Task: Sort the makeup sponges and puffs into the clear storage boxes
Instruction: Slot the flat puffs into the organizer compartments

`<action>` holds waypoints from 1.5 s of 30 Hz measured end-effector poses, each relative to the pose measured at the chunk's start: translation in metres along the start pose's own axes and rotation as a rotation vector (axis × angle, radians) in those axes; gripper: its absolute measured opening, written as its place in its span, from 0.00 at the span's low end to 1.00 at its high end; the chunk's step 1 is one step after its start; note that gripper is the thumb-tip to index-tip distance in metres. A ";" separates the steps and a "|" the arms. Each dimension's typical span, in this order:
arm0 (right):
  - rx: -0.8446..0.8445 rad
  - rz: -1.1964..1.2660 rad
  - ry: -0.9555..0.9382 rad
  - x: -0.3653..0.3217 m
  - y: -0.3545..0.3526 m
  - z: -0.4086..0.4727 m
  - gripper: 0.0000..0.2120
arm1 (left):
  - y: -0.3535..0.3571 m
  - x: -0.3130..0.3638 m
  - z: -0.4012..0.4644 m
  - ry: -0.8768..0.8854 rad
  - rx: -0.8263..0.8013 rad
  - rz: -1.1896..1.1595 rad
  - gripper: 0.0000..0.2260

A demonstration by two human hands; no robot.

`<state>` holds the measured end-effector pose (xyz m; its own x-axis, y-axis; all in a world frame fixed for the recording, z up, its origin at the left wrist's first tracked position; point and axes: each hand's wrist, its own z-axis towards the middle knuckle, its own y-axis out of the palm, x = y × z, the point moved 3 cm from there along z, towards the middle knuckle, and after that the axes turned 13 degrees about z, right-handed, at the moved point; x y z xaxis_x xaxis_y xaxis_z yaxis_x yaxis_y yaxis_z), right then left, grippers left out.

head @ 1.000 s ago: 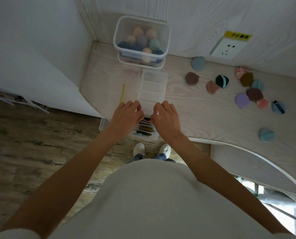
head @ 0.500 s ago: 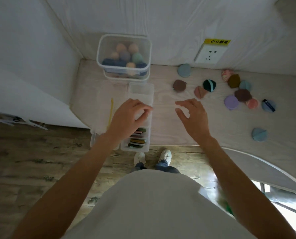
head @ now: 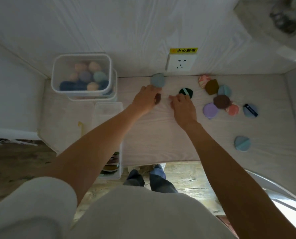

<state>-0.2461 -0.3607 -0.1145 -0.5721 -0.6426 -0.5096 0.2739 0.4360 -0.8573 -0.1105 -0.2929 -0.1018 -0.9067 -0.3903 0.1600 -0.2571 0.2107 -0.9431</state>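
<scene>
Wall sign (head: pixel 184 50) 小心触电 | left hand (head: pixel 146 99) grips brown puff (head: pixel 158 100) | right hand (head: pixel 183 106) fingers' state unclear

I read one sign: yellow sticker (head: pixel 184 50) on the wall just above the socket (head: pixel 180 63), red characters "小心触电". Dark band on the blue puff (head: pixel 250 110) carries print too small to read.

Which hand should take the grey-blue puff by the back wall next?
Left. The left hand lies just below the grey-blue puff, fingertips nearly at it; the right hand sits further right, beside the dark green puff.
</scene>
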 end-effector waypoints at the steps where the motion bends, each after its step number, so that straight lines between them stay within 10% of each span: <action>1: -0.025 -0.036 0.014 -0.001 0.000 -0.001 0.18 | 0.002 0.000 0.004 0.005 -0.042 0.066 0.18; 6: 0.023 0.029 0.056 -0.004 -0.014 -0.020 0.10 | -0.017 0.000 0.004 0.071 -0.013 0.072 0.12; 11: 0.194 0.565 0.202 -0.018 -0.020 -0.053 0.03 | -0.059 -0.008 -0.088 0.186 0.403 -0.014 0.07; 17: 0.085 0.989 0.387 -0.067 0.005 -0.082 0.04 | -0.034 -0.067 -0.207 -0.035 0.422 -0.125 0.04; 29: 0.066 0.766 0.123 -0.147 0.010 -0.099 0.04 | 0.003 -0.086 -0.226 0.036 0.133 0.049 0.08; 45: 0.064 0.273 -0.169 -0.183 0.043 -0.100 0.07 | 0.007 -0.093 -0.234 0.088 0.297 0.097 0.03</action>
<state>-0.2069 -0.1614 -0.0502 -0.3360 -0.6048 -0.7220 0.4506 0.5700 -0.6871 -0.1064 -0.0452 -0.0551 -0.9510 -0.2992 0.0777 -0.0713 -0.0323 -0.9969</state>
